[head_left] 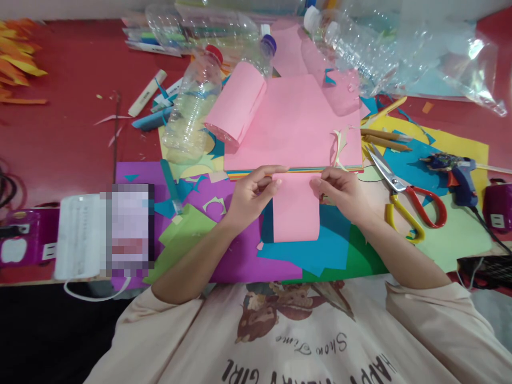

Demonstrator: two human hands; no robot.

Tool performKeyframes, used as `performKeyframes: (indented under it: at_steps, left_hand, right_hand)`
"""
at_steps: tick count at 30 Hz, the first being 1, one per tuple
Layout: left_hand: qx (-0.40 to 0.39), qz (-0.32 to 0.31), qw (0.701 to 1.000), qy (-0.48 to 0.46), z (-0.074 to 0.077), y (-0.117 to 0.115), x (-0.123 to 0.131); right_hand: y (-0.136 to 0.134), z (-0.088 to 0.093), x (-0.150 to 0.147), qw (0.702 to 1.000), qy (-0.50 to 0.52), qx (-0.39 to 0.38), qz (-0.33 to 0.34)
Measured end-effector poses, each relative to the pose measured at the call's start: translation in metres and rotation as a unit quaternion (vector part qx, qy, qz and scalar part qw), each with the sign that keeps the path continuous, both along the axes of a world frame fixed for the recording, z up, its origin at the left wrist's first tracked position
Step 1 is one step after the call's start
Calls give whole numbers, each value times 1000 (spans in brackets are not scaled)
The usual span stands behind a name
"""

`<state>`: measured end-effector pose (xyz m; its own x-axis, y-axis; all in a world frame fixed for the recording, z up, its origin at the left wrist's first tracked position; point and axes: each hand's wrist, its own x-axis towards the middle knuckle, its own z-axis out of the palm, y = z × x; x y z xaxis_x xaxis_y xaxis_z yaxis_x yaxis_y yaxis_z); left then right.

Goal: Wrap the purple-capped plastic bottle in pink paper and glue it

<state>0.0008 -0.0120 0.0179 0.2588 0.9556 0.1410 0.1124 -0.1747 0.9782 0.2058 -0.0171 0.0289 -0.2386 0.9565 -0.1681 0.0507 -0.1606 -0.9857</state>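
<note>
Your left hand (250, 194) and right hand (340, 189) each pinch a top corner of the pink strip (296, 208), just below the pink paper stack (292, 133) (strip already cut; scissors (404, 194) idle right of the stack).

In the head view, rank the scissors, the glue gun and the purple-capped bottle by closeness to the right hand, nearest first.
From the right hand:
1. Scissors, just to its right on the coloured paper.
2. Glue gun, farther right, beyond the scissors.
3. Purple-capped bottle, far up the table, behind the pink roll.
</note>
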Motion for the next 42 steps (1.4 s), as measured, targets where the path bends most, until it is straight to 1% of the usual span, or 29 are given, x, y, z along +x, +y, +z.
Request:
performKeyframes:
  at_steps: [6, 14, 25, 28, 31, 34, 35, 37, 40, 42]
  left_hand:
    - [3, -7, 1000, -10, 1, 1, 0]
    - [8, -5, 1000, -1, -2, 1, -1]
    - [-14, 2, 1000, 16, 0, 0, -1]
    - [-26, -27, 999, 33, 0, 0, -2]
    - [-34, -87, 994, 64, 1, -1, -3]
    - [-42, -137, 986, 83, 0, -2, -3]
    - [-47, -144, 985, 79, -1, -3, -2]
    - [-63, -146, 986, 56, -3, -3, -1]
    - [-97, -147, 984, 19, -7, -3, 0]
    - [-114, -148, 982, 10, -7, -2, 0]
  right_hand:
    - [0, -1, 1, 1000, 1, 4, -1]
    - [0, 2, 0, 1000, -3, 11, 2]
    - [0, 2, 2, 1000, -10, 8, 12]
    - [1, 6, 2, 998, -24, 6, 61]
    - [1, 7, 0, 990, -34, 4, 133]
    - [1, 3, -3, 985, -44, -1, 168]
    - [0, 2, -4, 985, -49, 4, 167]
    - [1, -1, -3, 988, -64, 30, 136]
    - [4, -2, 2, 993, -85, 80, 34]
    - [8, -3, 9, 989, -98, 102, -43]
